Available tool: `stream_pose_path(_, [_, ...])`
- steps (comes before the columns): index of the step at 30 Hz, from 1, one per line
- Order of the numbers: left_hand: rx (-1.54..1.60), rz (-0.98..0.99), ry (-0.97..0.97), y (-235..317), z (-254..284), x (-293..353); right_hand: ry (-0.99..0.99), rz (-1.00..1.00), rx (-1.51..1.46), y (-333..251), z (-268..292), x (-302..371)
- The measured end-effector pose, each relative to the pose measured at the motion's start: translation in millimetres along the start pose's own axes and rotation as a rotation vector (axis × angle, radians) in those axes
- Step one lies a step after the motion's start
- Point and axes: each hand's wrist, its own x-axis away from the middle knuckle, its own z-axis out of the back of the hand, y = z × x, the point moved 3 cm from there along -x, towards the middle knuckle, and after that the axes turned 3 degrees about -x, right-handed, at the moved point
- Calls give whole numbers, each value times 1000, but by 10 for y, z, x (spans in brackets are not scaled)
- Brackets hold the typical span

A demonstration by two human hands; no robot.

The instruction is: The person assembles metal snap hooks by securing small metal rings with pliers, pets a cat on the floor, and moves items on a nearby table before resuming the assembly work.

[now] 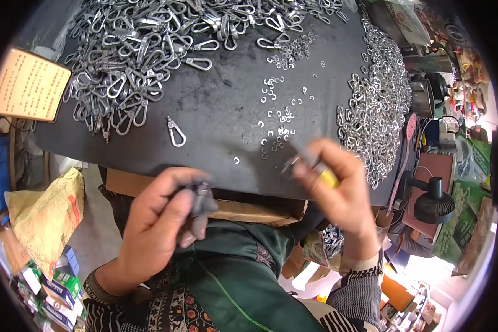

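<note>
My left hand [163, 216] is closed in front of the table's near edge. Between its thumb and fingers is a grey metal piece, which looks like a snap hook [203, 192], mostly covered by the fingers. To the right, my right hand [343, 191] grips a small hand tool [330, 177] with a yellow part. Motion blurs the tool's grey tip, and I cannot make out its exact kind. One single snap hook [176, 133] lies on the dark table ahead of my left hand. Small open metal rings [282, 131] are scattered beyond my right hand.
A big heap of snap hooks [133, 55] covers the table's far left. Metal chain [376, 105] is piled along the right side. An open cardboard box [254, 211] sits under the near edge. A black fan-like object [434, 205] stands at right, a yellow sack [47, 216] at left.
</note>
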Motion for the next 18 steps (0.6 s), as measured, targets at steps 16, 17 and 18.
stream_pose_path(16, [-301,-98,-134,-178,-168,1,-130,250,177,-235,-312,147])
stream_pose_path(17, [-325,-65,-133,-201,-129,26,-56,355,423,-300,-247,113])
stream_pose_path(18, [-349,-32,-131,-225,-95,46,-8,421,662,-323,-181,71])
